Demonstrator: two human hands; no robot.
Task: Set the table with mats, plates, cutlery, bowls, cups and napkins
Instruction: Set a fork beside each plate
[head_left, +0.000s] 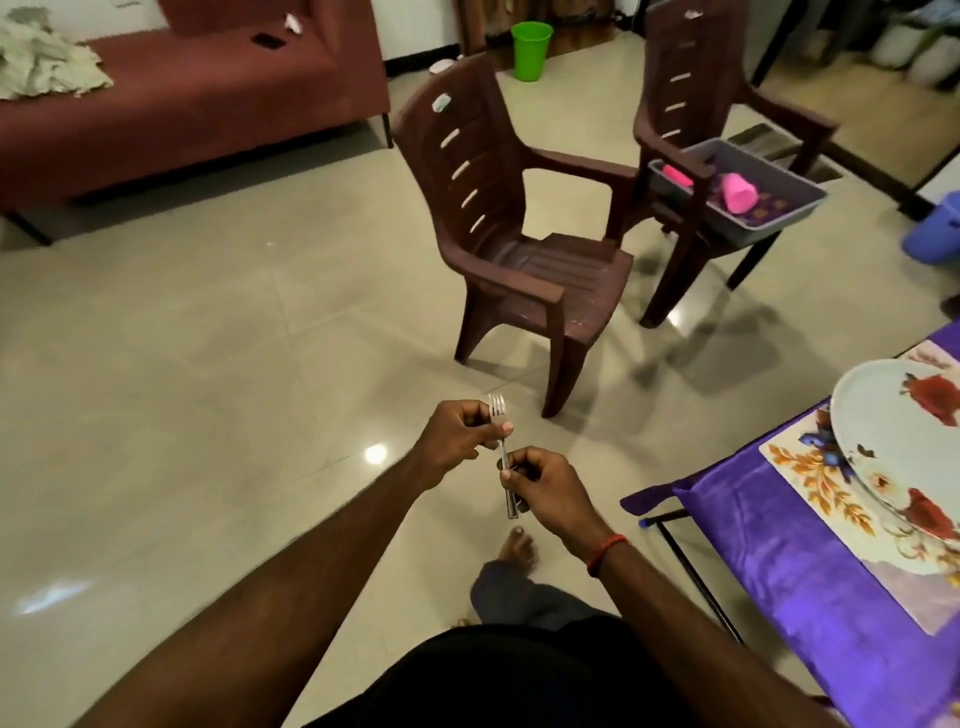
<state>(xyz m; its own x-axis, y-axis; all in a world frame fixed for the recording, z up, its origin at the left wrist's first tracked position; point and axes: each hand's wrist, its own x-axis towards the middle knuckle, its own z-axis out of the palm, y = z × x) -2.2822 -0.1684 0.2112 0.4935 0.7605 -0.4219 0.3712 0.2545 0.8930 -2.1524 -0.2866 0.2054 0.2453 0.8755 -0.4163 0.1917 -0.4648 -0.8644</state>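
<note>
The left hand (457, 436) pinches a fork (502, 451) at its neck, thumb on the front just under the tines and fingers curled behind. The right hand (545, 486) pinches the handle lower down between thumb and curled fingers, and the handle's end sticks out below that hand. The two hands are just beside each other on the one fork, which stands nearly upright with tines up, in the air above the floor (208, 415). Whether a second piece lies against the handle cannot be told.

Just below the grip a bare foot (517, 545) rests on the floor. To the right of the grip, well apart, a purple cloth (769, 540) covers a table edge; on it lies a flowered mat (810, 467), with a flowered plate (883, 415) on the mat.

Beyond the grip stands a brown chair (519, 260). Past that, to the right, a second chair (675, 104) carries a grey tub (769, 231) with a pink cup (737, 191) lying in it. Farthest off are a green bin (531, 49) ahead and a sofa (182, 104) to the left.
</note>
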